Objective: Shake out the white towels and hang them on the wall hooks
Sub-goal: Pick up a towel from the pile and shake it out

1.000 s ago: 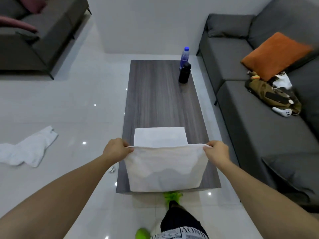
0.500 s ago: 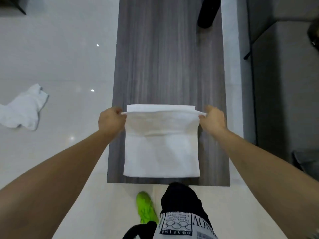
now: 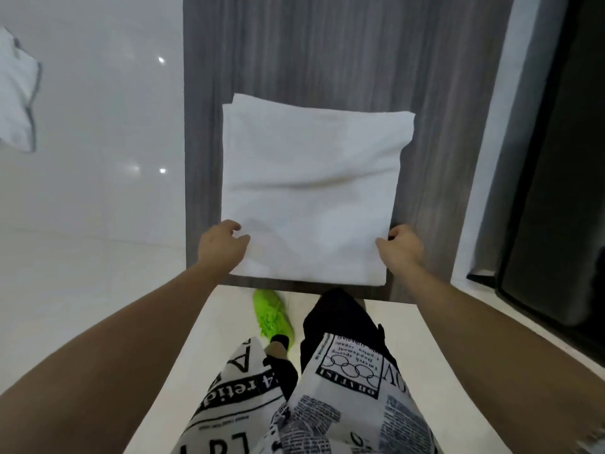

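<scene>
A folded white towel [image 3: 311,188] lies flat on the near end of the grey wooden table [image 3: 442,103]. My left hand [image 3: 222,245] pinches the towel's near left corner. At the near right corner my right hand [image 3: 401,249] curls its fingers round the edge. A second white towel [image 3: 18,99] lies crumpled on the floor at the far left, partly cut off by the frame. No wall hooks are in view.
A dark sofa [image 3: 556,191] runs along the table's right side with a narrow strip of floor between. Glossy white floor tiles [image 3: 98,191] spread to the left. My legs and a bright green shoe [image 3: 271,314] stand just in front of the table's near edge.
The towel's upper edge was laid forward over the far edge, so the towel now lies folded flat. Both hands moved from the far corners to the near corners. The view tilted further down.
</scene>
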